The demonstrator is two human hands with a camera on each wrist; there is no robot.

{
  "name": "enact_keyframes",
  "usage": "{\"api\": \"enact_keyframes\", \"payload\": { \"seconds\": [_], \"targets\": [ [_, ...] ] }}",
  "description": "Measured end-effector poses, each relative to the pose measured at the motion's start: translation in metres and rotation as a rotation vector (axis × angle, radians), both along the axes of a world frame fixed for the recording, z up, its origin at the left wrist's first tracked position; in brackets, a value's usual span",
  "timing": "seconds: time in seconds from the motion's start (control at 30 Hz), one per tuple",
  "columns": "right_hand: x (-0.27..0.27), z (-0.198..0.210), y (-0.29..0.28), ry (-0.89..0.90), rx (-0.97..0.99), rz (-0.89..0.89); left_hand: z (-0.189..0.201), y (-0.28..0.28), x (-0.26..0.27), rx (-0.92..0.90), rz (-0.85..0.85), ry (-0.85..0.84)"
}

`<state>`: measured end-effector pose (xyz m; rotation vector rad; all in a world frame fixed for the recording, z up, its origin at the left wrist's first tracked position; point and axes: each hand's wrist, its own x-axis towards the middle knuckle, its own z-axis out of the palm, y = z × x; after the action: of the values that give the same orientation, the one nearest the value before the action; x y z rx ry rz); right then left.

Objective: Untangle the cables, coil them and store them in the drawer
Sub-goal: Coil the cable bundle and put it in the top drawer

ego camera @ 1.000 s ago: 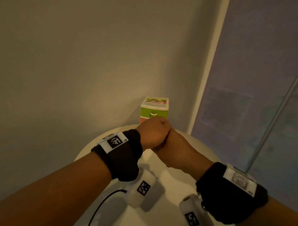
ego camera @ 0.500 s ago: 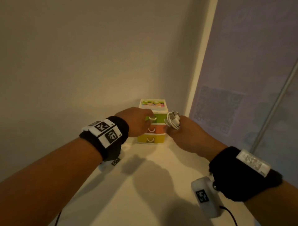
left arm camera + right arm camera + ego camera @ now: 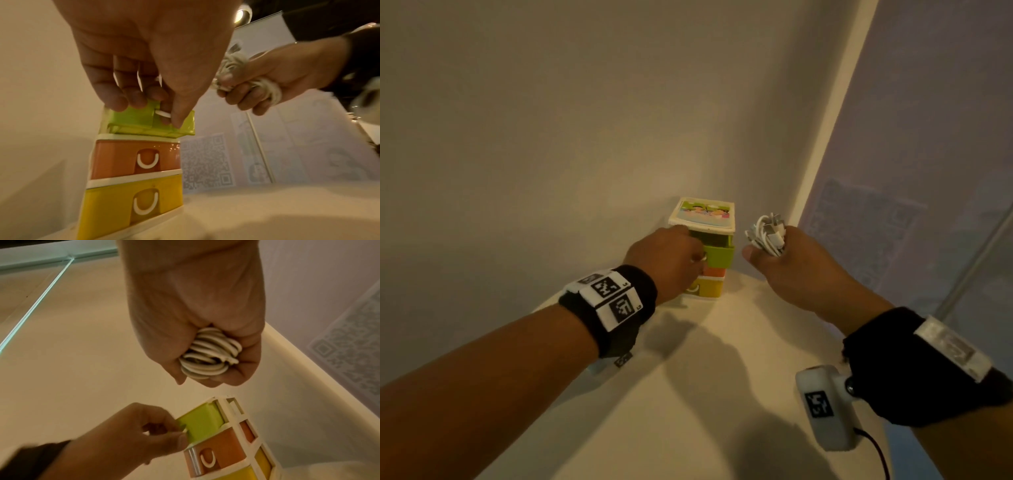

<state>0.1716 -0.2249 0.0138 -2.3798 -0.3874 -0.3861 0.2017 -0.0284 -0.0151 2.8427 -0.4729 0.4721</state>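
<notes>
A small drawer box stands at the back of the white table, against the wall. Its green top drawer is slid partway out; the orange drawer and yellow drawer below are closed. My left hand pinches the green drawer's white loop handle. My right hand grips a coiled bundle of white cables, held in the air just right of the box.
The round white table ends near the right, by a pale panel with a QR code. A beige wall rises right behind the drawer box. A black wire trails from my right wrist camera.
My hands separated and moved toward the box. The left hand took the green drawer's handle and slid the drawer out. The right hand lifted the cable bundle up beside the box.
</notes>
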Motion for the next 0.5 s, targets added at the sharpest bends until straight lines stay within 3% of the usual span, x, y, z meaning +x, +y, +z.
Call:
{"api": "enact_keyframes", "payload": {
  "seconds": [0.17,0.33,0.5],
  "targets": [
    [0.015,0.012,0.003,-0.006,-0.022,0.050,-0.002,0.008,-0.036,0.134,-0.066,-0.051],
    [0.029,0.005,0.030,-0.061,-0.045,0.009,-0.002,0.016,-0.051,0.111,-0.117,-0.069],
    [0.038,0.000,0.071,-0.083,-0.220,0.049,-0.007,0.024,-0.053,0.139,-0.189,-0.245]
  ]
}}
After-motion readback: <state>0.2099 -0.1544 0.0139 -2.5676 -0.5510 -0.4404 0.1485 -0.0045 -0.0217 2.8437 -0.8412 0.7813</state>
